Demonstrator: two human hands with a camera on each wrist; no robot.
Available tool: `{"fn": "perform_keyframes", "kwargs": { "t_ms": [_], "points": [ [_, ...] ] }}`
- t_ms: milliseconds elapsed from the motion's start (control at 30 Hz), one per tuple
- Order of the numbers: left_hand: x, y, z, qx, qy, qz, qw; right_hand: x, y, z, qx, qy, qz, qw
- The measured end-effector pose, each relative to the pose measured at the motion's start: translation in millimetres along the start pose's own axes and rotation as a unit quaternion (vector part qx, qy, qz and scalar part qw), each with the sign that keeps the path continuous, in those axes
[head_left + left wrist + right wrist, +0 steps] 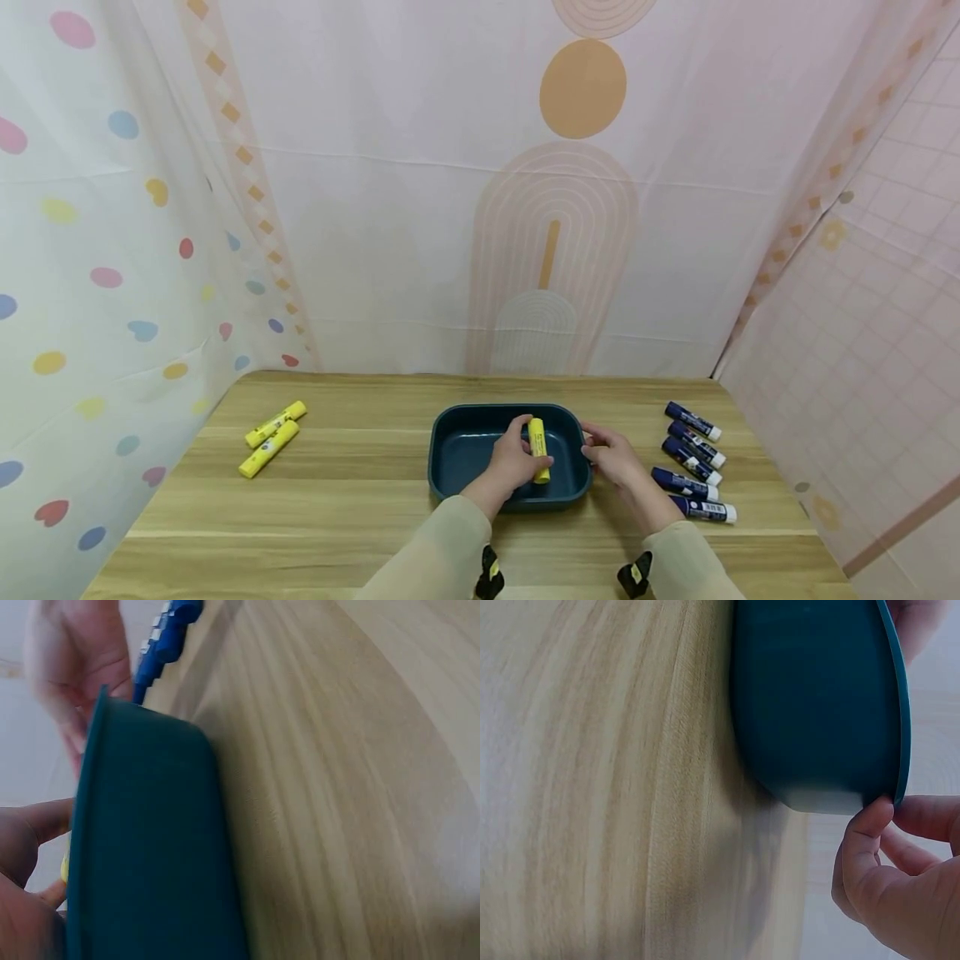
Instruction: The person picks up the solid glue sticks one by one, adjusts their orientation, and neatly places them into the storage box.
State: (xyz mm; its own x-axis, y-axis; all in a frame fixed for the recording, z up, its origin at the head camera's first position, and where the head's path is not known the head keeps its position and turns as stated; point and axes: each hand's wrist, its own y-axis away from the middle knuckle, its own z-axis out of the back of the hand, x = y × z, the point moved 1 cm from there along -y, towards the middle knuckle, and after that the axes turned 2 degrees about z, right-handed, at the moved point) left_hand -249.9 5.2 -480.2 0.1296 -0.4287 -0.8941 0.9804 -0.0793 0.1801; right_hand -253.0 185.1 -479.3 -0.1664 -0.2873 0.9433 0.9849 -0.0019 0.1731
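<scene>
Over the inside of a dark teal rectangular tray (467, 457), my left hand (512, 461) pinches a yellow glue stick (537, 437) between thumb and fingers. The stick stands lengthwise, near the tray's right part. At the tray's right end, my right hand (618, 462) grips the rim; in the right wrist view the thumb and a finger of that hand (907, 877) pinch the rim at a corner. The tray wall (150, 825) hides most of the left hand's grip in the left wrist view, with only a sliver of yellow showing.
Two more yellow glue sticks (268, 448) lie side by side at the table's left. Several navy glue sticks with white caps (684, 483) lie in a column at the right, beside my right forearm. A patterned curtain (390, 250) hangs behind the wooden table (352, 500).
</scene>
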Motion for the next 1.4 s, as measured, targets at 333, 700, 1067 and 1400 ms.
{"fn": "perform_keyframes", "kwargs": {
  "t_ms": [333,700,1067,1400],
  "points": [
    [-5.5,-4.8,-28.2,-0.009,-0.053,-0.005,0.9986,0.0,0.4,-1.8,-0.002,-0.001,-0.004,1.000],
    [-6.4,-4.8,-40.6,-0.011,-0.081,-0.011,0.9966,0.0,1.0,-2.1,-0.002,0.001,0.005,1.000],
    [-9.2,-5.3,-38.2,0.012,-0.079,0.000,0.9968,1.1,0.0,-1.3,0.003,-0.010,0.008,1.000],
    [-15.7,-1.7,-28.7,-0.013,-0.108,0.007,0.9940,-0.6,-0.3,0.0,-0.001,-0.011,0.002,1.000]
  ]
}}
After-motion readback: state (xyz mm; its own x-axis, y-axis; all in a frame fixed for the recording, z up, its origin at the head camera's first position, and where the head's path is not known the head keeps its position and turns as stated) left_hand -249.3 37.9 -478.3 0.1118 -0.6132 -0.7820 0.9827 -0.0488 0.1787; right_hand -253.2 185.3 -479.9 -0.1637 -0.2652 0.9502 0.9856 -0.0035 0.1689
